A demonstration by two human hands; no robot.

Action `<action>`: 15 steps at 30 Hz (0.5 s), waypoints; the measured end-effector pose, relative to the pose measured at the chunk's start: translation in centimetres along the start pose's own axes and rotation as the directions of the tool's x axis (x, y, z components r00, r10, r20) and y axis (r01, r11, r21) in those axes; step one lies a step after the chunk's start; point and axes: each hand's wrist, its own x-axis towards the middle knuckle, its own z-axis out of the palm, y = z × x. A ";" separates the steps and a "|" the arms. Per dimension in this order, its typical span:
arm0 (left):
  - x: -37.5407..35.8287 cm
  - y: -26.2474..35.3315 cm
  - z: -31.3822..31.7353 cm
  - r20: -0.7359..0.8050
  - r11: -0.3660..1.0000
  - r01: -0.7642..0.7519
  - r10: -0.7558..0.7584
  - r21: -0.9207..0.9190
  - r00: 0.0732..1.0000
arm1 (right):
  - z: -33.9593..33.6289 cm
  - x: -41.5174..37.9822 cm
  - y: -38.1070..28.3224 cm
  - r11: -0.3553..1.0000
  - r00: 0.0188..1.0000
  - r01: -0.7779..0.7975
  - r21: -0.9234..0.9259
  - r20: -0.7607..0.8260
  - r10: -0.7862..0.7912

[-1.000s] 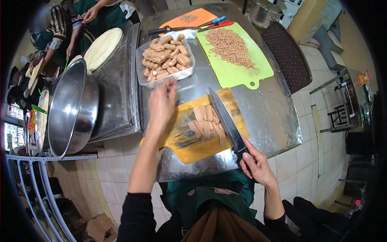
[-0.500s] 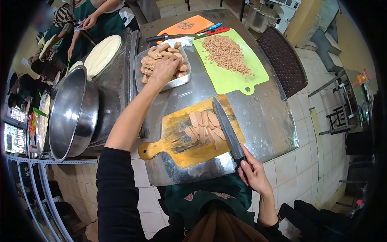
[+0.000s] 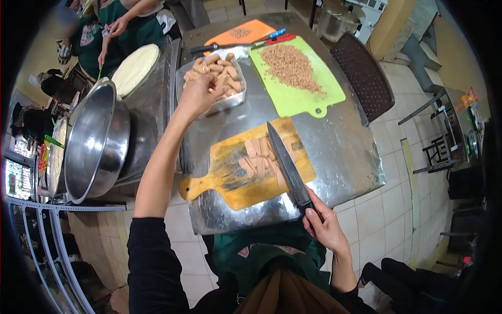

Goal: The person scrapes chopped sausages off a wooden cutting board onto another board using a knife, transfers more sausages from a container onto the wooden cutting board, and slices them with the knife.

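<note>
My right hand [image 3: 325, 224] is wrapped round the black handle of a large knife [image 3: 287, 165], whose blade lies over the right part of a wooden cutting board [image 3: 225, 178]. Several long light-brown slices [image 3: 256, 157] rest on that board, partly under the blade. Up and to the left, my left hand [image 3: 198, 97] is over the near side of a clear plastic tub [image 3: 230, 103] of brown sausage pieces [image 3: 214, 63]. Its fingers are bent among the pieces, and what they hold, if anything, is hidden.
A green board [image 3: 293, 107] bears finely chopped brown bits. Behind it are an orange board [image 3: 256, 29] and red-handled scissors [image 3: 282, 40]. A steel bowl [image 3: 91, 146] and a round dough sheet [image 3: 136, 70] stand at left. Two people in green aprons are at the upper left.
My left hand has drawn back toward me and left, off the middle of the tub's pieces. The knife has shifted left across the slices, still in my right hand.
</note>
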 end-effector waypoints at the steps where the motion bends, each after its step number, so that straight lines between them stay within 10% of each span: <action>1: -1.9 1.0 -1.0 0.010 0.999 0.042 -0.041 -0.021 0.999 | 0.2 -0.2 0.0 0.998 1.000 0.013 -0.061 0.016 -0.012; 7: -14.4 4.0 -0.3 0.202 0.870 0.420 -0.376 -0.260 0.904 | 2.3 -0.6 -0.7 0.928 0.983 0.128 -0.351 0.171 -0.071; 15: -20.1 8.0 4.3 0.164 0.818 0.509 -0.482 -0.267 0.861 | 3.7 0.8 -0.4 0.835 0.983 0.158 -0.527 0.161 -0.084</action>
